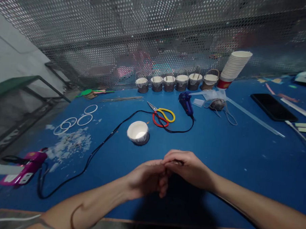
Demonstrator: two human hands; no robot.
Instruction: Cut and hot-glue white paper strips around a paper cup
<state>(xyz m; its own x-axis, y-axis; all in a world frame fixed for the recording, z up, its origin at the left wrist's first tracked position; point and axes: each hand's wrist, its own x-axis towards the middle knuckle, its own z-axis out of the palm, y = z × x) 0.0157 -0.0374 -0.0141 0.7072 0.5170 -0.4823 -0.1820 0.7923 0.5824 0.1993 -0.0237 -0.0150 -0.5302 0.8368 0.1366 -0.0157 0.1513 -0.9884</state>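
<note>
My left hand [149,177] and my right hand [185,164] meet above the front middle of the blue table [109,190]. Their fingertips touch, and the fingers of both are curled in; whatever may be between them is hidden. Just beyond, to the left, stands a small white cut-down paper cup [138,132] with a dark lower side. Behind it lie scissors [156,110] with one red and one yellow handle. A blue glue gun [186,103] rests farther back, its black cord [106,139] running left past the cup.
Several small handled buckets [169,84] line the back beside a leaning stack of paper cups [235,65]. A grey twine ball [217,104], clear glue sticks [254,117] and a phone [273,106] lie right. White rings [84,120], scraps [70,143] and a purple power strip [30,166] are left.
</note>
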